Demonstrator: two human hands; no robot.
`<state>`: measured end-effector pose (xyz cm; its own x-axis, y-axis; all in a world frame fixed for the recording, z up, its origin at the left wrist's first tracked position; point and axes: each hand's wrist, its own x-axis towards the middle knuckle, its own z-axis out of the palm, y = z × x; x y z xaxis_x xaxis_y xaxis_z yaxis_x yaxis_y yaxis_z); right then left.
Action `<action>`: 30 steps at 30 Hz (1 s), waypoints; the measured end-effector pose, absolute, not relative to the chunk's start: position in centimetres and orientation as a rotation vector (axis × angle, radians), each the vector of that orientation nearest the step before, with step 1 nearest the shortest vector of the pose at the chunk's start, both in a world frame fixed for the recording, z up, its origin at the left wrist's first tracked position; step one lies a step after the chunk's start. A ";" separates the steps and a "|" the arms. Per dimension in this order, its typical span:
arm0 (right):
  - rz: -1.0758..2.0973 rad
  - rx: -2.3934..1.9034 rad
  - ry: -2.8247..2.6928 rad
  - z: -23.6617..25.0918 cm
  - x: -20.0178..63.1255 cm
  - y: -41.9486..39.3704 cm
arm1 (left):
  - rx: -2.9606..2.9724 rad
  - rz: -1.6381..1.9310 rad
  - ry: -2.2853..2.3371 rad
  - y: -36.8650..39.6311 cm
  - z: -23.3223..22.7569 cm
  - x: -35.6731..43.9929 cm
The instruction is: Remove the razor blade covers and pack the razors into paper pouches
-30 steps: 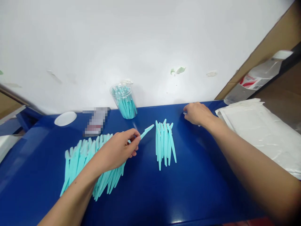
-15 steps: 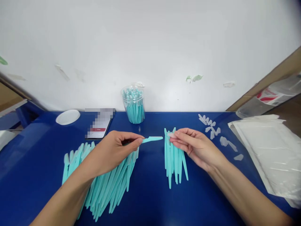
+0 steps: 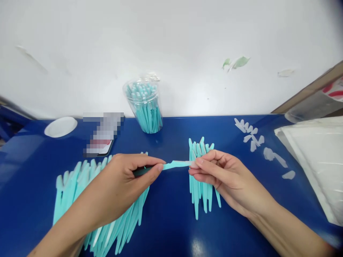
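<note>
My left hand (image 3: 131, 189) pinches the handle of a turquoise eyebrow razor (image 3: 177, 164), its blade end pointing right. Between the thumb and fingers of my right hand (image 3: 227, 178) is a small translucent blade cap (image 3: 193, 164), which meets the razor's tip; how far it covers the blade is hidden by my fingers. Behind and below my right hand lies a small pile of razors (image 3: 197, 192). Under my left hand and forearm spreads a larger pile of razors with translucent caps on their ends (image 3: 131, 221), partly covered by the arm.
Loose translucent caps (image 3: 249, 132) are scattered at the right. A clear tub (image 3: 146, 107) of razors stands by the wall. Left of it are a phone (image 3: 104, 139) and a white lid (image 3: 61, 126). White plastic packages (image 3: 313, 153) and a bottle (image 3: 308, 107) are on the right.
The razor and the cap, apart before, now meet at the razor's tip. The camera view has shifted nearer and tilted a little.
</note>
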<state>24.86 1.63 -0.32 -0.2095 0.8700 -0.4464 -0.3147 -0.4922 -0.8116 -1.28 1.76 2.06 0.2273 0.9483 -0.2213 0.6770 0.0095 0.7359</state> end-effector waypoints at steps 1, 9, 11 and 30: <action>1.810 -1.203 -0.751 -0.3 24.8 1.5 | 1.739 0.446 1.515 1.6 2.1 -0.9; 1.766 -1.168 -0.871 -0.9 24.3 1.2 | 1.825 0.545 1.437 0.4 2.0 1.8; 1.761 -1.172 -0.912 -0.9 24.3 1.2 | 1.868 0.506 1.440 0.5 2.2 1.7; 0.338 -1.993 -1.450 3.2 36.1 6.0 | 2.065 0.192 2.456 -4.0 3.6 -2.3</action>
<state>36.14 6.01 3.21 0.3574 0.9202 0.1594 0.7549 -0.1842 -0.6294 -2.29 -4.00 3.58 -0.1730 0.9760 0.1323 0.9847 0.1685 0.0445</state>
